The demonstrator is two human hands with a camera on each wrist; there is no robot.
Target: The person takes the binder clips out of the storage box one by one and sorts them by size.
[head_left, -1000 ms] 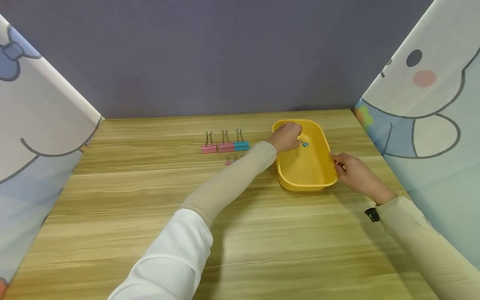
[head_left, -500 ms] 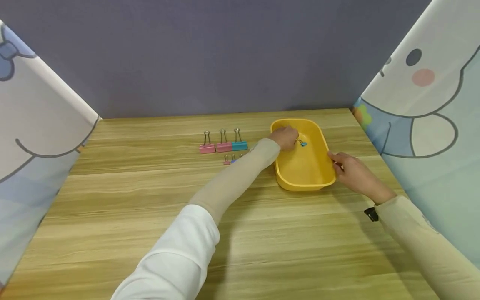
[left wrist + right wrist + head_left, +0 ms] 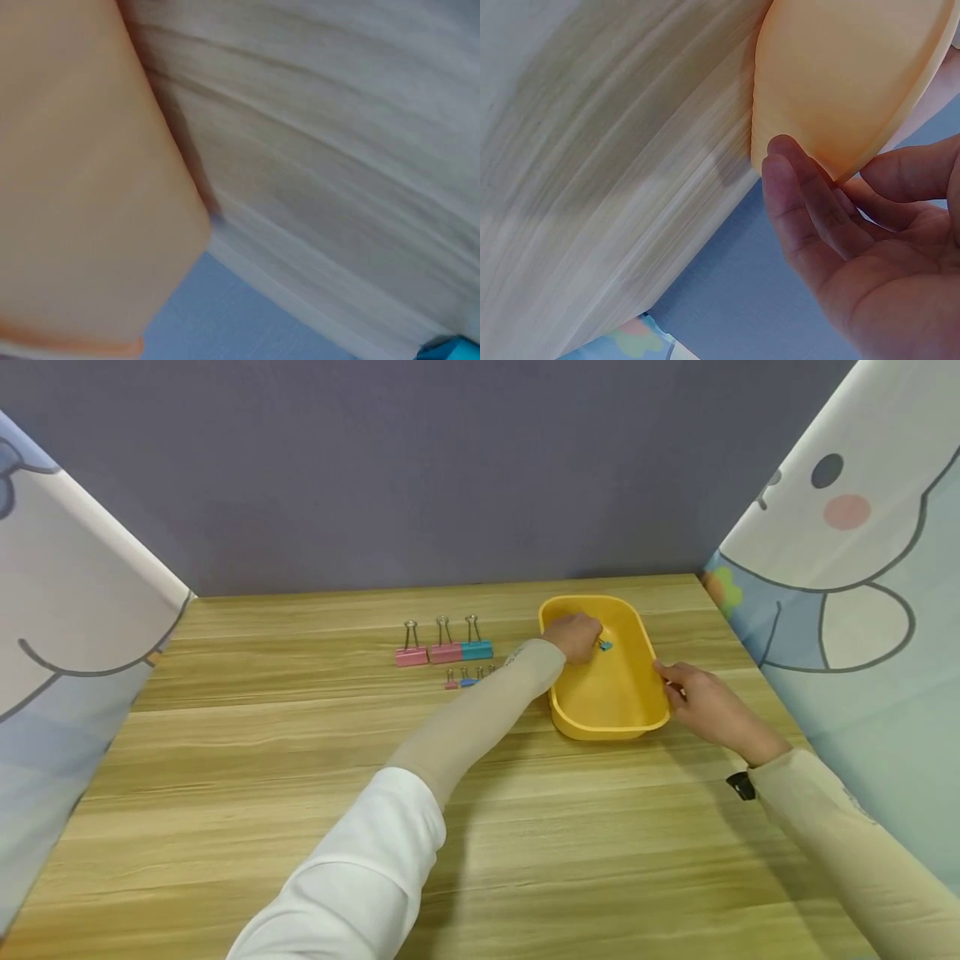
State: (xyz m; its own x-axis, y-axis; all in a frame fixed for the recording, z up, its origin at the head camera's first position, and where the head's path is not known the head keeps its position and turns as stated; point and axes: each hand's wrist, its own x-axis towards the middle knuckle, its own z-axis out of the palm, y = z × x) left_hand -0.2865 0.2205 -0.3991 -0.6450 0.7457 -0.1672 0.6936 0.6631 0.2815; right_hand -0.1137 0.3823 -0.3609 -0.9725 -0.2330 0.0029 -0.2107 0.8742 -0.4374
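A yellow plastic bin (image 3: 611,727) stands at the right of the wooden table. My right hand (image 3: 701,706) pinches its right rim; in the right wrist view, the thumb lies at the rim and the other fingers reach against the outer wall. My left hand (image 3: 573,637) reaches down inside the bin's far left part, fingertips hidden beneath it. A small blue binder clip (image 3: 606,645) lies on the bin floor right beside the left fingers; whether they hold it cannot be seen. The left wrist view shows the bin wall (image 3: 82,187) but no fingers.
Left of the bin, two large pink binder clips (image 3: 412,657) and a large blue binder clip (image 3: 477,650) stand in a row. Several small binder clips (image 3: 451,685) line up in front, partly behind the left sleeve (image 3: 480,718). A grey panel (image 3: 450,477) borders the table's back.
Inside the bin, my left hand drew back slightly, then shifted right, closer to the small blue clip and covering more of its handles. My right hand has stayed at the rim.
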